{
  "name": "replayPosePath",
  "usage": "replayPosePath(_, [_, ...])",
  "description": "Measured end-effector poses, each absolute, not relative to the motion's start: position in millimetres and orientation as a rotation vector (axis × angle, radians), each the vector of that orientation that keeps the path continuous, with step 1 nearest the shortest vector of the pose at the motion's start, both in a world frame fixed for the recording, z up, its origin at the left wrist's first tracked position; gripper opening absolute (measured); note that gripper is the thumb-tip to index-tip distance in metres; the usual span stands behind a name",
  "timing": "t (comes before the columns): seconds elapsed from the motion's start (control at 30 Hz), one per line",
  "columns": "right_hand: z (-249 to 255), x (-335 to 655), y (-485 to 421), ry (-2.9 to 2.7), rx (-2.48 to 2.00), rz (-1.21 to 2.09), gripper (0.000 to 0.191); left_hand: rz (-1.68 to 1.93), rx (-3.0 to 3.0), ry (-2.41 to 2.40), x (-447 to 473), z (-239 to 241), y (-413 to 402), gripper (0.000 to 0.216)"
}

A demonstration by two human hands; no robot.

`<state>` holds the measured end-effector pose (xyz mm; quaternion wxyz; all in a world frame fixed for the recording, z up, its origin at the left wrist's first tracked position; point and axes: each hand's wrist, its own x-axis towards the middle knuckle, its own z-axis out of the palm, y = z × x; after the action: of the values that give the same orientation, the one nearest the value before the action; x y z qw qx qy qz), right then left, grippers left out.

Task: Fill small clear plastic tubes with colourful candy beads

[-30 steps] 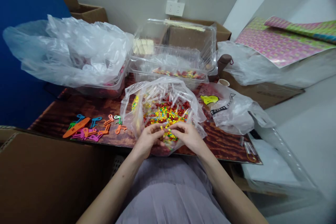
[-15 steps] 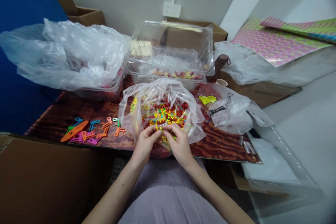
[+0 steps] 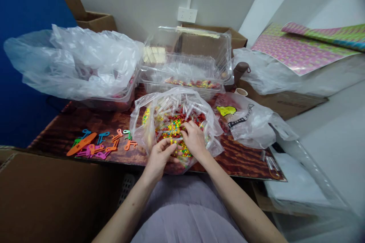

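A clear plastic bag [image 3: 139, 121] lies open at the table's front edge, filled with small yellow, red, green and blue balls [image 3: 173, 124] and clear plastic tubes [image 3: 182, 100]. Over its near side, my left hand [image 3: 159, 155] pinches a small clear tube [image 3: 179, 139] with yellow balls at its near end. My right hand [image 3: 194, 140] dips into the bag, its fingers curled down against the balls. What its fingertips hold, if anything, is too small to make out.
Colourful plastic pieces [image 3: 99, 146] lie on the table to the left. Behind stand a clear hinged box [image 3: 185, 72] and a bag-covered tub [image 3: 111, 98]. To the right are a printed bag [image 3: 245, 121], a paper cup [image 3: 241, 92] and loose tubes [image 3: 272, 163].
My right hand has left the tube and moved up and forward into the balls. My left hand stays nearly in place with the tube. The view has shifted slightly.
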<state>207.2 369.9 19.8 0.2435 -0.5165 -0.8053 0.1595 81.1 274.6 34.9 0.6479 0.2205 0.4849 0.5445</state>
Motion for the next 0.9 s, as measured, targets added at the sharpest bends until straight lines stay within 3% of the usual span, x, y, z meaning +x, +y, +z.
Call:
replayPosePath(0.23, [28, 226, 378, -1.885, -1.286, 0.993, 0.008, 1.164, 0.526, 1.081, 79, 33, 277, 0.041])
replayPosePath(0.4, [44, 240, 378, -2.091, -1.241, 1.026, 0.012, 1.14, 0.57, 1.046, 82, 31, 278, 0.038])
replayPosePath(0.53, [55, 243, 374, -2.094, -1.318, 0.809, 0.012, 1.125, 0.61, 1.049, 83, 32, 276, 0.038])
replayPosePath(0.73, [67, 237, 365, -1.83, -1.054, 1.558, 0.013, 1.067, 0.645, 1.074, 86, 33, 276, 0.041])
replayPosePath(0.9, [72, 238, 365, -1.851, -0.993, 1.673, 0.016, 1.06, 0.717, 1.07, 85, 31, 277, 0.04])
